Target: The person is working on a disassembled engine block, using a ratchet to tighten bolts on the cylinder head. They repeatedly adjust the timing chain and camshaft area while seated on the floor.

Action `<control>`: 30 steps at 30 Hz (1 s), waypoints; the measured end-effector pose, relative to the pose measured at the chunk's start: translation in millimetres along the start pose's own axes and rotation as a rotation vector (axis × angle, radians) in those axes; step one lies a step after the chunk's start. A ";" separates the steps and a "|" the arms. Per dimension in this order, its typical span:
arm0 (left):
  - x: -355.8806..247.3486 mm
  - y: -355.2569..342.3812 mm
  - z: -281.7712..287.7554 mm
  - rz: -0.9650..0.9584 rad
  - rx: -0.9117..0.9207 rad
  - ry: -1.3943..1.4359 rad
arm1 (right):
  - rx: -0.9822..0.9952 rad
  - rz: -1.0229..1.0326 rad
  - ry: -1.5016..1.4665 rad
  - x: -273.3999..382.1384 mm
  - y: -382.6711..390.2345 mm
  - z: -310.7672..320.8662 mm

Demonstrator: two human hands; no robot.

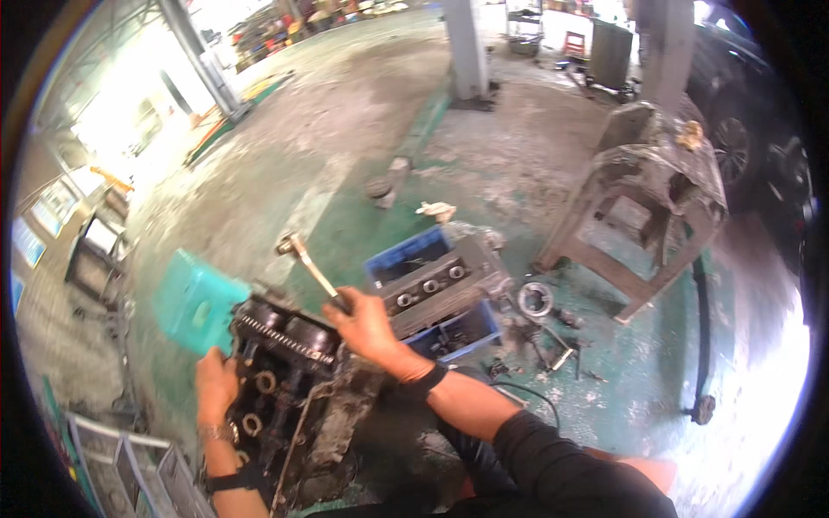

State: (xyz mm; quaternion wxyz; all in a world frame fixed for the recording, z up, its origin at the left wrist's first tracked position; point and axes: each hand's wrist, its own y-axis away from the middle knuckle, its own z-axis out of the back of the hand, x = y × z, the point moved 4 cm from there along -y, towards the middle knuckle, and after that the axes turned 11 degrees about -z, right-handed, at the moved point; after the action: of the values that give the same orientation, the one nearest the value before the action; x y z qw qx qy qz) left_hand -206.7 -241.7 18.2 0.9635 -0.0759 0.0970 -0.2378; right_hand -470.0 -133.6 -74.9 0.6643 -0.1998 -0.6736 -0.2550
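Observation:
My right hand (363,324) grips a hammer (306,263) by its dark handle, its metal head raised above the green floor. Below it lies a dark, oily engine block (294,406) with open cylinders and a row of small bolts or holes along its top edge. My left hand (216,380) is closed at the block's left side, beside a teal plastic stool (190,302); what its fingers grip is hidden.
A grey engine part (445,285) sits between blue crates (414,255), with a metal ring (535,300) and loose tools to its right. A stained stand (630,224) and dark car (734,129) are rightward. Posts (466,60) stand behind; metal frames (121,457) are lower left.

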 end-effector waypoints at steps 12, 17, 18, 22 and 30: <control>0.4 2.1 4.1 -0.058 -0.012 0.106 | -0.031 0.147 -0.057 -6.6 -1.9 -4.0; -6.1 2.7 7.2 -0.118 0.017 -0.017 | -0.002 0.104 -0.059 -6.9 -1.5 -3.5; -6.2 2.1 6.4 -0.142 0.000 -0.033 | 0.010 0.099 -0.065 -7.0 -1.5 -3.0; -0.1 -0.8 1.3 -0.089 -0.006 -0.141 | -0.010 0.128 -0.044 -6.4 -2.5 -2.8; -13.1 9.3 15.6 -0.157 -0.038 0.157 | -0.032 0.154 -0.048 -8.0 -2.8 -4.0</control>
State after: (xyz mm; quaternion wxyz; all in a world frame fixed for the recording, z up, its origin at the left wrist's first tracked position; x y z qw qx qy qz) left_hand -210.5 -225.9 33.5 0.9297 -0.0826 0.1701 -0.3161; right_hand -468.2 -137.7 -83.2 0.6622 -0.2677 -0.6679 -0.2090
